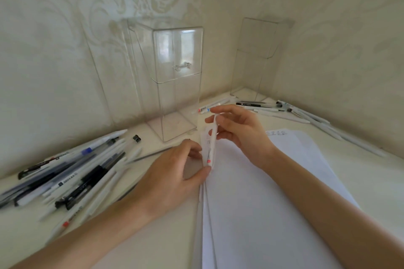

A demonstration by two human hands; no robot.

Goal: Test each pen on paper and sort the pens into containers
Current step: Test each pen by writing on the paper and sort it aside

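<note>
A white pen (211,146) with a red mark near its lower end stands almost upright over the left edge of the white paper sheets (262,192). My left hand (175,174) pinches its lower end between thumb and fingers. My right hand (236,129) grips its upper part with curled fingers. A clear tall container (175,85) stands just behind the hands, and a second clear container (255,57) stands in the far corner. Both look empty.
A heap of several pens (72,172), white, black and blue, lies on the table at the left. More pens (284,109) lie at the back right along the wall. Some writing (276,133) shows at the top of the paper.
</note>
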